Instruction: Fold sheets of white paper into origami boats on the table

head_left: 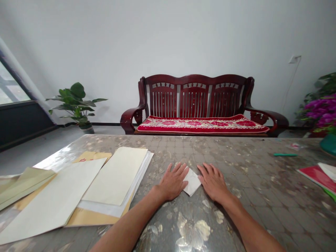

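A small folded piece of white paper [192, 182] lies on the table between my hands, one corner pointing toward me. My left hand [173, 181] rests palm down over its left side, fingers stretched out and slightly spread, hiding that part. On the right, my right hand [212, 179] lies flat with its fingers extended, the thumb touching the paper's right corner. Neither hand is gripping anything.
To the left, cream paper sheets [118, 176] and brown envelopes [91, 217] overlap on the patterned table [168, 147]. At the right are a green pen [285, 154], a red booklet [319, 176] and a teal flowerpot [328, 144]. A wooden bench [195, 101] stands beyond the table.
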Available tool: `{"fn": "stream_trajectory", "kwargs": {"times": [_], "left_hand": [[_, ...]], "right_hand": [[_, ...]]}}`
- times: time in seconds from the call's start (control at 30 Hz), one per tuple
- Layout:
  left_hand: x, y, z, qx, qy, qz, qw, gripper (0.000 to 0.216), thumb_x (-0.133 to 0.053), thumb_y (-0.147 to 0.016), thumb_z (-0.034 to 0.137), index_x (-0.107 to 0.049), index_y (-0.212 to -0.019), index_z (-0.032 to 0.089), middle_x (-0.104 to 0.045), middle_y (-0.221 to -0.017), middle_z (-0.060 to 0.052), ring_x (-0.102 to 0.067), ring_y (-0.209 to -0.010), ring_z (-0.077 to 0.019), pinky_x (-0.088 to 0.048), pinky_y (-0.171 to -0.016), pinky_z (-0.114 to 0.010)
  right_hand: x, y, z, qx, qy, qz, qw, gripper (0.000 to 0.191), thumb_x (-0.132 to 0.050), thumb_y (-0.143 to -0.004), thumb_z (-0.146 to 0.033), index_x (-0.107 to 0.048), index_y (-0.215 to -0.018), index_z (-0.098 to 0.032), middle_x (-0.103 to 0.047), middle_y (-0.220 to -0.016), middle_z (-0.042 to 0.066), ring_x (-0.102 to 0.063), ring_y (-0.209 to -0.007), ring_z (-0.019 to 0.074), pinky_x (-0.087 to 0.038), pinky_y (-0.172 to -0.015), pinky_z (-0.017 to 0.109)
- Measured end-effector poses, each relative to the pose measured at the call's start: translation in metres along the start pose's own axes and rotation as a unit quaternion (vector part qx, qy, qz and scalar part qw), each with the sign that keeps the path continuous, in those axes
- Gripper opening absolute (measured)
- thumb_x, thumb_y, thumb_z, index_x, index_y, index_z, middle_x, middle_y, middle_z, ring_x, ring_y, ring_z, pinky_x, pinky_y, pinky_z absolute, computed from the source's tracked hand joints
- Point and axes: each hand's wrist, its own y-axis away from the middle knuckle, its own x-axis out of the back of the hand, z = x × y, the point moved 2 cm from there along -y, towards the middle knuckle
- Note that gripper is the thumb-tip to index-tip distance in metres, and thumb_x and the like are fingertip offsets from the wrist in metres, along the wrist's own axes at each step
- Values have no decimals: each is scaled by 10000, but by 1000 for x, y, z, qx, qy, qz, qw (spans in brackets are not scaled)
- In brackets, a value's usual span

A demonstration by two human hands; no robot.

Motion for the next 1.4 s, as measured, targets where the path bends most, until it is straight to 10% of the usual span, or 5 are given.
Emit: {"fn": "stream_trajectory", "kwargs": {"times": [0.3,0.57,0.77,1.4], "left_hand": [[7,-5,-3,29,53,-77,995,544,-366,-995,434,-307,-1502,248,-277,-1593,-92,-220,-1471,-312,-209,-1148,-590],[2,-4,4,44,21,-33,998,519,-390,-991,392,-344,-1486,240,-314,-1577,-113,-266,-1453,-332,-250,-1127,-618],[0,-3,15,14,33,-20,999,485,-306,-982,168,-385,-1460,150,-368,-1551,-110,-288,-1453,-237,-273,-1167,-440],[-6,6,16,22,10,-1,1000,584,-307,-996,498,-310,-1506,214,-334,-1571,-90,-277,-1452,-291,-238,-1158,-548]], "right_hand": [[5,2,0,25,-15,11,1000,436,-413,-954,-297,-519,-1376,-269,-492,-1454,84,-371,-1356,291,-260,-1109,521],[12,8,-29,67,-38,-29,997,527,-429,-943,-369,-453,-1445,-211,-435,-1509,95,-301,-1422,288,-237,-1151,501],[13,8,-35,56,-17,-119,991,609,-314,-967,-391,-282,-1532,-165,-234,-1602,79,-156,-1486,251,-137,-1190,508],[18,5,-27,33,1,-144,989,600,-274,-974,-395,-260,-1539,-194,-181,-1610,50,-133,-1490,255,-127,-1190,535]]}}
